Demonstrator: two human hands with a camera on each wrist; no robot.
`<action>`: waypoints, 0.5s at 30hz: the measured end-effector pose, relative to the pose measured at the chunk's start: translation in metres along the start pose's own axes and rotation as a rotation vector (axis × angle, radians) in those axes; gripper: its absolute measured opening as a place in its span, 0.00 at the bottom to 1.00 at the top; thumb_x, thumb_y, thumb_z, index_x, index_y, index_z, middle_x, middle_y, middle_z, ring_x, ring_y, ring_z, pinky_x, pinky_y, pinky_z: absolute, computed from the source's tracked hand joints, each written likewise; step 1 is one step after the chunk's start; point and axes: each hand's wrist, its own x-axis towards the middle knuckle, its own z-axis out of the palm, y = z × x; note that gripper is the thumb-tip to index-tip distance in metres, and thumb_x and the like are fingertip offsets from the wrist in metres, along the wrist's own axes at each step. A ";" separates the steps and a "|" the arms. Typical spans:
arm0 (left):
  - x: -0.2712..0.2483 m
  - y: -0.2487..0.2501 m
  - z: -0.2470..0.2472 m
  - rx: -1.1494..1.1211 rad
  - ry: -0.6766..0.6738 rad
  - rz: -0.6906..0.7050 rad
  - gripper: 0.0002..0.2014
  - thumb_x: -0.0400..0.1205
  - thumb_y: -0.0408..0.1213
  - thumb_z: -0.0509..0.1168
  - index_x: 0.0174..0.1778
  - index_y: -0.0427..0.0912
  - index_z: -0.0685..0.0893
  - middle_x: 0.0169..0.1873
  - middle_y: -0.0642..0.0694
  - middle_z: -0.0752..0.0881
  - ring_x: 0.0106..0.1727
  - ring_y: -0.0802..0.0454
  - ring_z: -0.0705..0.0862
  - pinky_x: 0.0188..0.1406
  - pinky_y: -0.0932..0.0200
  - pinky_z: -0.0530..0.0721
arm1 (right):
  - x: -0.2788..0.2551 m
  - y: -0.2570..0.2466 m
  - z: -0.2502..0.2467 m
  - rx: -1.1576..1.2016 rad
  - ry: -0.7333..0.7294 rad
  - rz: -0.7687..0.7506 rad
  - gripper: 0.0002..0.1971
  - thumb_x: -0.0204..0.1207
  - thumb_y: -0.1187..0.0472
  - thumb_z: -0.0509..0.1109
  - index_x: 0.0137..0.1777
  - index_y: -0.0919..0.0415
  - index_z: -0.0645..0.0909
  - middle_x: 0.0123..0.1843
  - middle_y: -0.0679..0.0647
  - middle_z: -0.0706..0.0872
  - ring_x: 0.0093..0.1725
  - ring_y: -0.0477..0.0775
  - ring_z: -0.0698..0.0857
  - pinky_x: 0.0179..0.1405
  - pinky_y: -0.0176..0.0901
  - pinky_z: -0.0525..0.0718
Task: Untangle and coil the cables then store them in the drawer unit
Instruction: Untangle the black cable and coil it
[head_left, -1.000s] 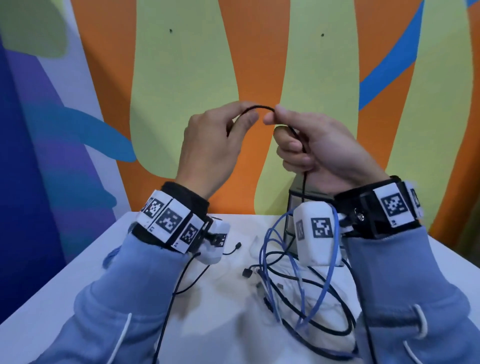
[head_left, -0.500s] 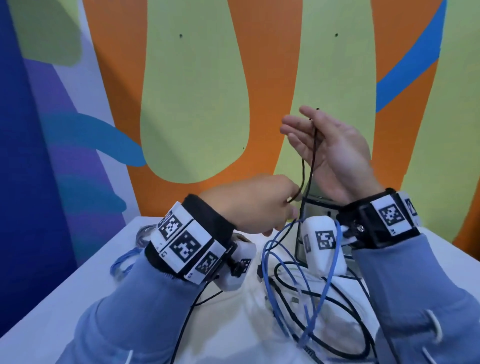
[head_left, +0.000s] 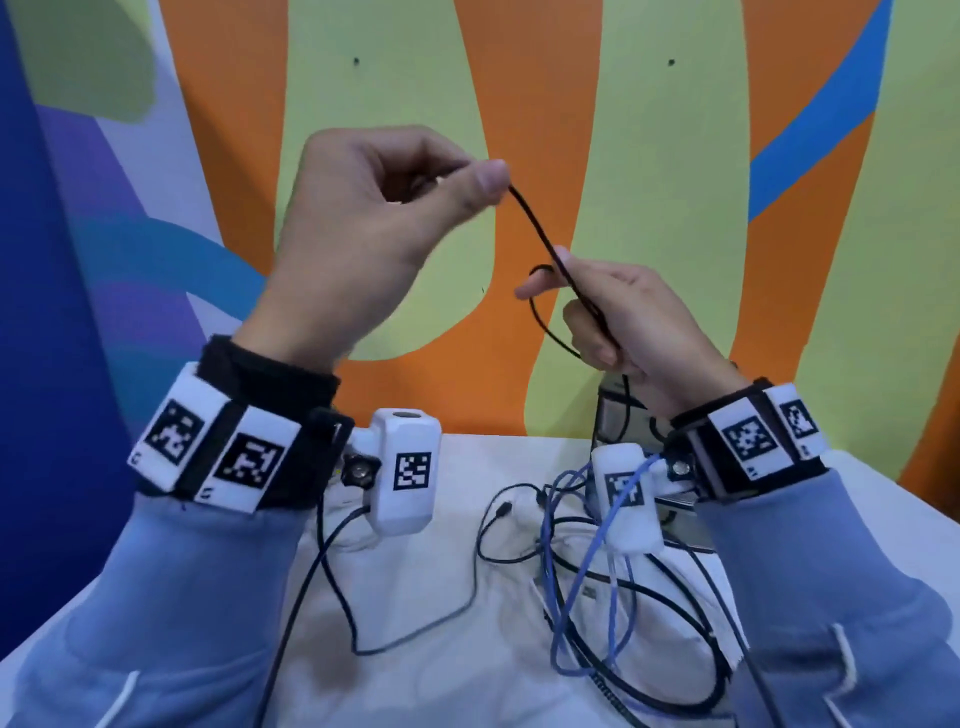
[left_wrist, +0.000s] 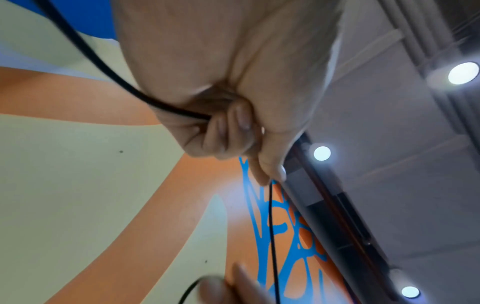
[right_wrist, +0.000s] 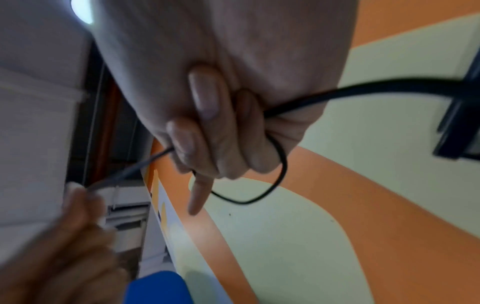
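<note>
Both hands are raised above the white table (head_left: 441, 675), sharing one thin black cable (head_left: 535, 223). My left hand (head_left: 374, 223) pinches it between thumb and forefinger, high at centre-left; the left wrist view shows the black cable (left_wrist: 109, 70) running into the curled fingers (left_wrist: 228, 127). Lower and to the right, my right hand (head_left: 618, 317) grips a small loop (head_left: 540, 317) of that cable; in the right wrist view the loop (right_wrist: 270, 185) hangs from its curled fingers (right_wrist: 205, 131). A tangle of blue cable (head_left: 582, 587) and black cable (head_left: 691, 691) lies below on the table.
Behind my right wrist stands a dark drawer unit (head_left: 618, 421), mostly hidden. A loose thin black cable with a plug end (head_left: 498, 514) lies mid-table. A painted orange, green and blue wall (head_left: 675, 182) rises right behind the table.
My left hand has risen from low near the table to the top, drawing the black cable up. My right hand has dropped and closed on a loop.
</note>
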 end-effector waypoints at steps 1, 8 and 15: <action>0.001 -0.009 0.002 -0.009 0.071 -0.002 0.13 0.85 0.45 0.78 0.48 0.36 0.94 0.23 0.59 0.75 0.26 0.58 0.66 0.29 0.63 0.66 | -0.001 -0.002 0.000 0.056 -0.062 0.010 0.24 0.92 0.46 0.61 0.56 0.65 0.90 0.18 0.53 0.62 0.16 0.47 0.56 0.20 0.41 0.52; -0.006 -0.060 0.024 0.276 0.109 -0.224 0.18 0.88 0.57 0.69 0.43 0.49 0.95 0.16 0.57 0.69 0.22 0.56 0.64 0.26 0.56 0.59 | -0.002 -0.015 -0.007 0.601 -0.303 0.038 0.23 0.92 0.55 0.52 0.73 0.68 0.81 0.25 0.46 0.63 0.22 0.44 0.53 0.23 0.40 0.51; -0.027 -0.036 0.074 0.586 -0.684 -0.365 0.17 0.92 0.48 0.66 0.52 0.37 0.91 0.32 0.43 0.86 0.33 0.45 0.80 0.33 0.51 0.73 | 0.013 0.003 0.003 0.619 0.166 -0.019 0.17 0.95 0.62 0.55 0.76 0.73 0.72 0.38 0.56 0.93 0.29 0.47 0.87 0.31 0.31 0.84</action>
